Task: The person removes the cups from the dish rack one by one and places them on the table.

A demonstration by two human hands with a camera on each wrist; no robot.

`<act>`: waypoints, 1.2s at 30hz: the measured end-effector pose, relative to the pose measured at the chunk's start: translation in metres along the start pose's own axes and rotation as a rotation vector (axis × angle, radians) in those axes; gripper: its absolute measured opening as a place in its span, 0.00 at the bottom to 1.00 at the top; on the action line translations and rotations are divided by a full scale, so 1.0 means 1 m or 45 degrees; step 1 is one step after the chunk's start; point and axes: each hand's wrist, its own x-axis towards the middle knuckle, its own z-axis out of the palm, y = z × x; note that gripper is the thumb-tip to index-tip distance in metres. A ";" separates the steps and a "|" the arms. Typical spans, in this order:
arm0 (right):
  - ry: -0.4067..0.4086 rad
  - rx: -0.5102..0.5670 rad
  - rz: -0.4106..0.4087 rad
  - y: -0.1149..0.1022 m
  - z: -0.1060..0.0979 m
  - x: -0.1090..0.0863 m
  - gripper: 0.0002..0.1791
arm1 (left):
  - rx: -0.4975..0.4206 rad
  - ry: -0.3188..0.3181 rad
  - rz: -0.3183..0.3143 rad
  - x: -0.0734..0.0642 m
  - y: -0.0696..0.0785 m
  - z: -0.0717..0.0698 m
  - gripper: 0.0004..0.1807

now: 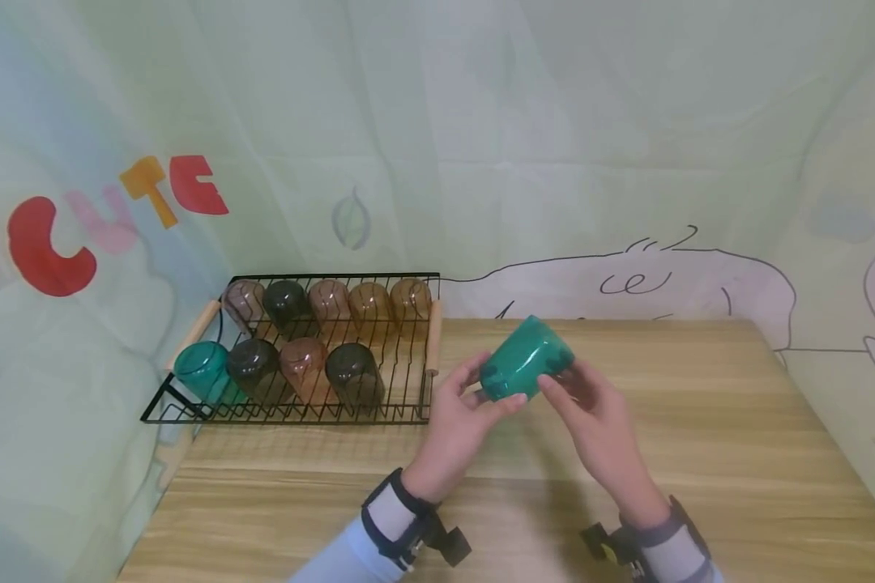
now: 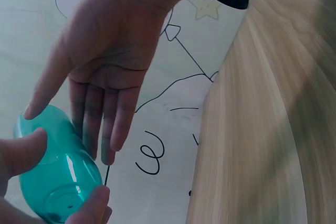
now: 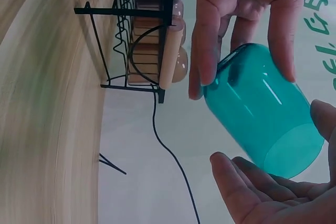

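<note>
Resting tilted between two hands, the teal cup (image 1: 527, 360) is positioned above the tabletop (image 1: 700, 453) and slants upward to the right in the head view. The left grip (image 1: 455, 413) is narrowed on the cup: the thumb lies along the near side, the fingers along the opposite side, at the cup's left end. The right grip (image 1: 601, 413) is spread wide at the other end: the thumb touches the cup wall, and the fingers lie nearly straight along its side. Whether all these fingers bear on the wall cannot be determined.

To the left of the cup, and well apart from it, a black wire rack (image 1: 284, 422) with wooden handles (image 1: 433, 336) stands on the tabletop. It carries nine cups in two rows: five in the rear row, four in the front. The leftmost front cup (image 1: 202, 372) is also teal; the others are dark, pinkish or amber. Behind the tabletop hangs a pale printed backdrop (image 1: 627, 121).
</note>
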 end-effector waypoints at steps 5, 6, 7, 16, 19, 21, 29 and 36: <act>0.002 0.089 -0.004 -0.006 0.003 0.002 0.36 | 0.079 -0.035 0.012 -0.002 0.001 0.003 0.41; 0.006 0.099 -0.001 -0.007 0.004 0.002 0.36 | 0.089 -0.040 0.018 -0.001 -0.002 0.004 0.41; 0.011 0.102 -0.001 -0.009 0.004 0.002 0.37 | 0.092 -0.047 0.026 0.001 -0.006 0.004 0.41; 0.013 0.047 -0.174 -0.036 0.008 -0.006 0.36 | 0.216 -0.092 0.075 0.008 -0.034 0.001 0.42; 0.014 0.037 -0.206 -0.040 0.007 -0.007 0.36 | 0.276 -0.095 0.103 0.008 -0.035 0.000 0.43; 0.018 0.036 -0.222 -0.041 0.007 -0.005 0.35 | 0.315 -0.098 0.132 0.009 -0.034 -0.001 0.43; 0.065 0.049 -0.267 -0.037 0.000 0.000 0.35 | 0.414 -0.136 0.200 0.011 -0.018 -0.012 0.46; 0.215 -0.051 -0.221 -0.026 -0.030 0.016 0.36 | 0.639 -0.068 0.407 0.014 0.006 -0.040 0.38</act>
